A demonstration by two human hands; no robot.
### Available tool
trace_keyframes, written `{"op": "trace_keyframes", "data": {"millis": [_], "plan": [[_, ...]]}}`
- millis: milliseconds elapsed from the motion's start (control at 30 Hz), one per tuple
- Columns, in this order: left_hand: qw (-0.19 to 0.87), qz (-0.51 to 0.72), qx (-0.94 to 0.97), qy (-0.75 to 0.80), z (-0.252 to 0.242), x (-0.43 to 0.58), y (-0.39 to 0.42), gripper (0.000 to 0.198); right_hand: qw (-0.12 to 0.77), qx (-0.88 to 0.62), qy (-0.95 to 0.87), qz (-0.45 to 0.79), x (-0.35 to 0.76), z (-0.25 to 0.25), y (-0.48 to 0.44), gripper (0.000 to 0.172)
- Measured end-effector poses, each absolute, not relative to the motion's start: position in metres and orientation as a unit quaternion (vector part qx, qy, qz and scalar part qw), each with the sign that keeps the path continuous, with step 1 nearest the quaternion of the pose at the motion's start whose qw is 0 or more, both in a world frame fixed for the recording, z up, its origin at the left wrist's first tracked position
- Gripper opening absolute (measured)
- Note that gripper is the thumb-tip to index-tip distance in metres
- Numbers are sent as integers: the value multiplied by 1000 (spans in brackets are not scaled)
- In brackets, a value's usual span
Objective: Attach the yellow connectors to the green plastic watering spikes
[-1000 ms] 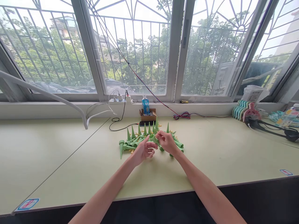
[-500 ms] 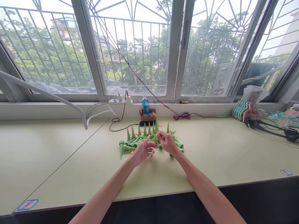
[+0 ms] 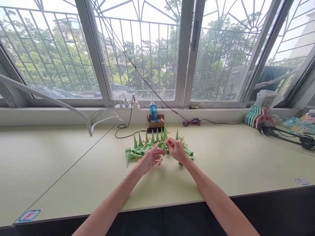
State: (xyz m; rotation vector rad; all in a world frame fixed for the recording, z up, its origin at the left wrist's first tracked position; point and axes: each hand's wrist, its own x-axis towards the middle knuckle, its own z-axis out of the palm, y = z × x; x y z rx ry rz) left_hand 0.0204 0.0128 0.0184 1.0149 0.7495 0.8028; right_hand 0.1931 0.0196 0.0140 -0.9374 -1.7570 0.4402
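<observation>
Between my hands is a green cone piece [image 3: 161, 145], its round open end facing me. My left hand [image 3: 152, 157] has thumb and index finger at its left and lower side, the other fingers loosely curled. My right hand [image 3: 176, 149] is pinched at the piece's right side, on something too small to make out. Around and behind them lie several green spikes [image 3: 136, 142] with yellow parts, some standing point up, others on their sides. A green spike [image 3: 127, 157] at the left end points down towards me. More green pieces [image 3: 189, 152] lie partly behind my right hand.
Behind the spikes are a dark phone [image 3: 155, 130] on a cable and a small cardboard box [image 3: 156, 124] with a blue-labelled bottle [image 3: 153, 112]. A bundled red-black cable [image 3: 192, 122] lies right of them. Black headgear [image 3: 283, 135] and clips [image 3: 264, 118] are at the far right.
The green piece between my hands has shifted slightly and its open end now faces me more fully. Both hands have barely moved.
</observation>
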Motion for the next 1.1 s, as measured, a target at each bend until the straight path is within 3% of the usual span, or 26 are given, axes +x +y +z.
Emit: {"op": "trace_keyframes", "data": {"millis": [1100], "plan": [[719,388,495,296,21,22,9,37,538,-396,-719,191,195,15,21,33]]}}
